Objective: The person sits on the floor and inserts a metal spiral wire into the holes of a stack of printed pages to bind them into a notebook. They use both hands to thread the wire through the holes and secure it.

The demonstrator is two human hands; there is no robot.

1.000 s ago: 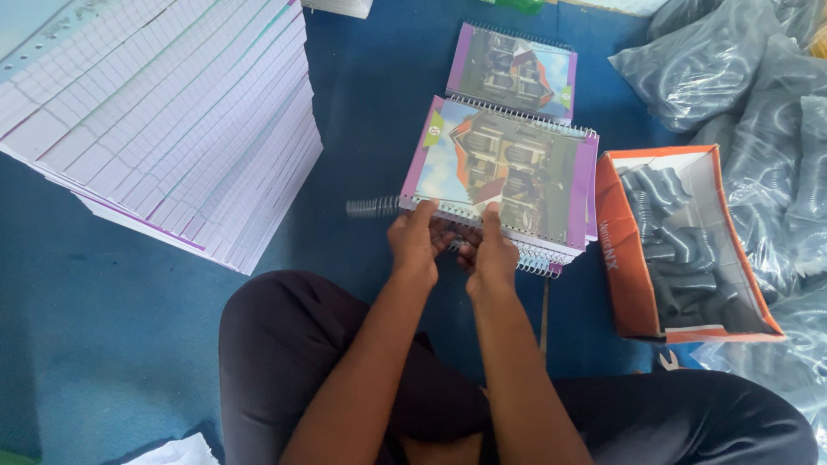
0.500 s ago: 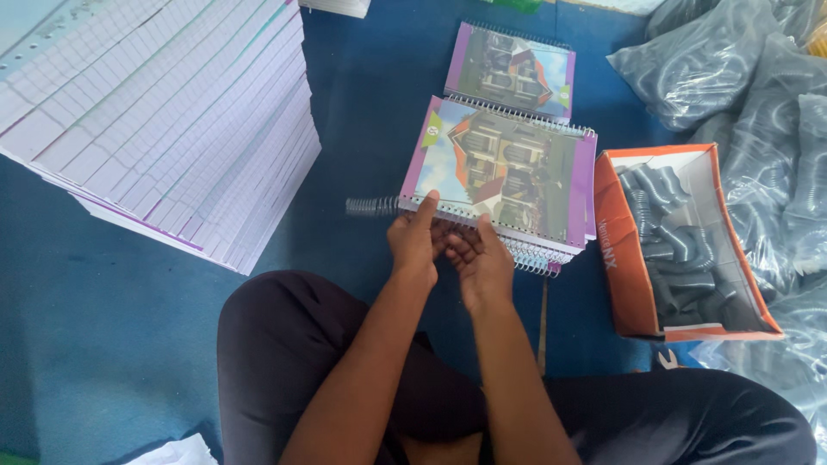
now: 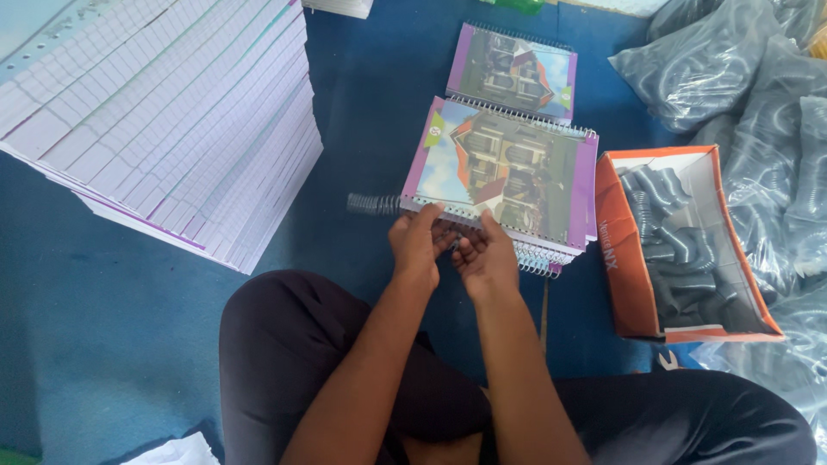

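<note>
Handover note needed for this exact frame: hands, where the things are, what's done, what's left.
Left hand: fingers on the near edge of the top notebook, at the spiral coil.
Right hand: beside it on the same edge.
Done: coil runs along most of that edge; another bound notebook lies behind.
Left: one coil end sticks out past the left corner. Loose ruled sheets stacked at left; orange box of coils at right.

Notebook-binding workshop: ruled-page stacks (image 3: 164,120), bagged spiral coils (image 3: 741,77), blue floor (image 3: 103,344).
</note>
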